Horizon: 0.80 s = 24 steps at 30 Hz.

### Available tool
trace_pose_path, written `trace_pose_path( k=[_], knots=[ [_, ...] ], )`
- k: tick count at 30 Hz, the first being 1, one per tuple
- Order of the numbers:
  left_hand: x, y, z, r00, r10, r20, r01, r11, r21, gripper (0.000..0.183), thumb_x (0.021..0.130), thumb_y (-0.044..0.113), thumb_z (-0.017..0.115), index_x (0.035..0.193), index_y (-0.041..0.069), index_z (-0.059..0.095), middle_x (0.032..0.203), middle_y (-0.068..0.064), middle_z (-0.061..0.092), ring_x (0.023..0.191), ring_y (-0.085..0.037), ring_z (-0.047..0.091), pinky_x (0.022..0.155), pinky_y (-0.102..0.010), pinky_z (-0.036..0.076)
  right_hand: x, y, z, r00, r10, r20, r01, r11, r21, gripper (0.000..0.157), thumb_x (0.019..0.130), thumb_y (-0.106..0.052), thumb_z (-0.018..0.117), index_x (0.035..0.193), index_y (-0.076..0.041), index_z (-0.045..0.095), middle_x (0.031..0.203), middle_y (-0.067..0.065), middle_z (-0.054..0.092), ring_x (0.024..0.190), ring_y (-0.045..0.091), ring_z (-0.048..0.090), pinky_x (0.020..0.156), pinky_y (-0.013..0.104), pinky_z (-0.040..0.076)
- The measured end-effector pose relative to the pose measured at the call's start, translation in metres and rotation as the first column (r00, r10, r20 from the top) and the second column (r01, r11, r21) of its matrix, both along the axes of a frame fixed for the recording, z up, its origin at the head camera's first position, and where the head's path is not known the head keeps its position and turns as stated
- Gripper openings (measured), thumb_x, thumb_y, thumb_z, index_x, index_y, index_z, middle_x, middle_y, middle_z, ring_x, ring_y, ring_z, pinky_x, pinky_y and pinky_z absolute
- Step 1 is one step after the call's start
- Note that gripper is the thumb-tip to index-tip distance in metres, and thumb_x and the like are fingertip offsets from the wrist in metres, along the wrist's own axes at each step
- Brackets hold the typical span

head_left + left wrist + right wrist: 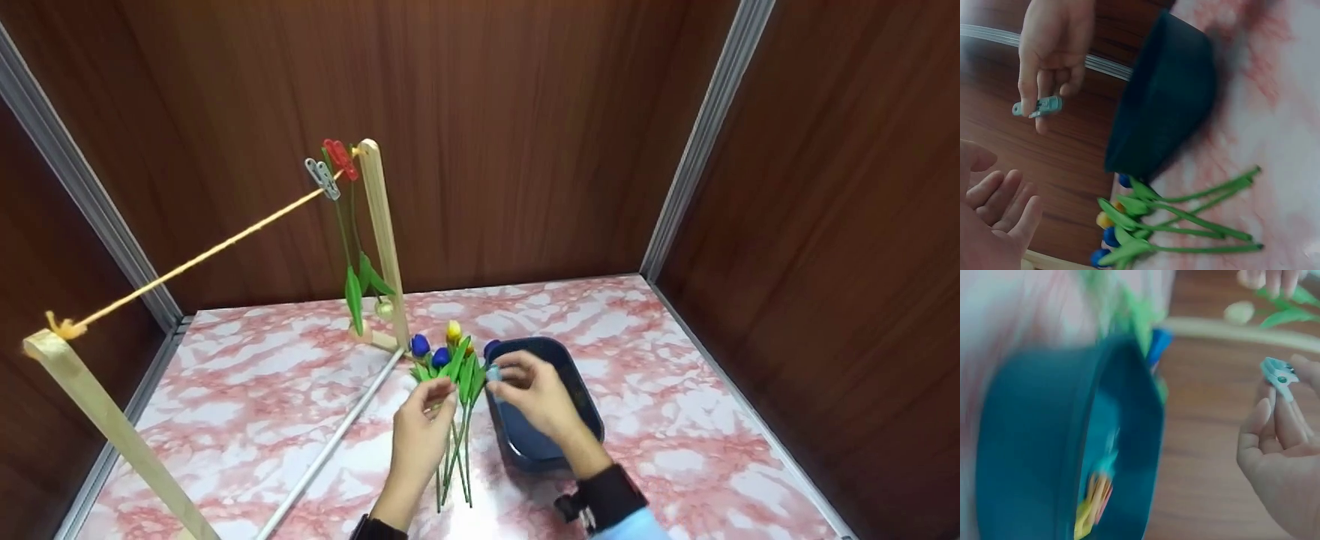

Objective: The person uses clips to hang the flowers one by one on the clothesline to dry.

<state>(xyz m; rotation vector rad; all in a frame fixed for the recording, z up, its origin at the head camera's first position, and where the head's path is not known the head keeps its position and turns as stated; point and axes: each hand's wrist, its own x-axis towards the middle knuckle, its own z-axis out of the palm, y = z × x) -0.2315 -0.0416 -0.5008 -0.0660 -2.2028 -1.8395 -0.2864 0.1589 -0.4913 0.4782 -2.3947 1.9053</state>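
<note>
On our marbled table (675, 427), the dark blue tub (536, 435) sits nearer the right edge than the left, fake tulips (466, 379) bunched just beside it. Our left hand (424, 422) is kinda relaxed, fingers loosely bent; our right hand (540, 395) pinches a pale blue clothespin (1050, 104) midair near the tub.

Brown wood-grain walls (510, 135) stand behind the pink-and-white marbled tabletop (675, 435) and on both sides, grey metal posts (705, 135) at its far corners.
</note>
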Motion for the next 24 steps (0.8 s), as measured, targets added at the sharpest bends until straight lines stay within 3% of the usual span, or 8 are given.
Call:
trace_pose_path(
  k=[4,9,16,20,24],
  knots=[
    [0.004,0.005,0.014,0.998,-0.064,0.018,0.062,0.996,0.062,0.039,0.107,0.023,0.070,0.139,0.000,0.068,0.133,-0.020,0.076,0.127,-0.034,0.073,0.112,-0.044,0.060,0.021,-0.016,0.003,0.999,0.034,-0.001,-0.034,0.997,-0.072,0.038,0.100,-0.005,0.076,0.135,0.006,0.068,0.125,0.028,0.077,0.105,0.011,0.076,0.091,0.022,0.063],
    [0.010,0.007,0.019,0.992,-0.121,0.033,0.116,0.987,0.109,0.049,0.105,0.029,0.074,0.142,-0.003,0.067,0.134,-0.021,0.076,0.126,-0.033,0.075,0.107,-0.039,0.063,0.037,-0.034,0.003,1.000,-0.003,0.014,0.005,0.979,-0.204,0.036,0.102,-0.001,0.071,0.137,0.008,0.065,0.131,0.029,0.073,0.092,0.007,0.075,0.080,0.023,0.065],
    [0.011,0.007,0.027,0.996,-0.071,0.046,0.063,0.987,0.147,0.040,0.102,0.028,0.079,0.132,0.002,0.076,0.127,-0.016,0.081,0.118,-0.027,0.079,0.104,-0.035,0.064,0.046,-0.049,0.002,0.994,-0.089,0.065,0.107,0.927,-0.358,0.029,0.100,-0.003,0.076,0.123,0.012,0.067,0.096,-0.002,0.078,0.080,0.008,0.071,0.068,0.022,0.060],
    [0.010,0.007,0.034,0.998,-0.044,0.046,0.035,0.980,0.195,0.034,0.099,0.026,0.082,0.126,0.004,0.080,0.124,-0.015,0.082,0.116,-0.023,0.079,0.101,-0.027,0.063,0.049,-0.052,0.000,0.993,-0.088,0.085,0.113,0.923,-0.368,0.027,0.100,-0.007,0.077,0.121,0.009,0.070,0.094,-0.006,0.076,0.079,0.009,0.070,0.067,0.023,0.061],
    [0.009,0.004,0.038,0.997,-0.045,0.059,0.031,0.974,0.226,0.034,0.098,0.022,0.084,0.126,0.004,0.080,0.124,-0.015,0.082,0.111,-0.016,0.079,0.098,-0.020,0.061,0.051,-0.054,-0.001,0.991,-0.049,0.125,0.094,0.920,-0.381,0.029,0.100,-0.010,0.078,0.124,0.006,0.071,0.102,-0.005,0.079,0.086,0.010,0.075,0.075,0.028,0.067]
  ],
)
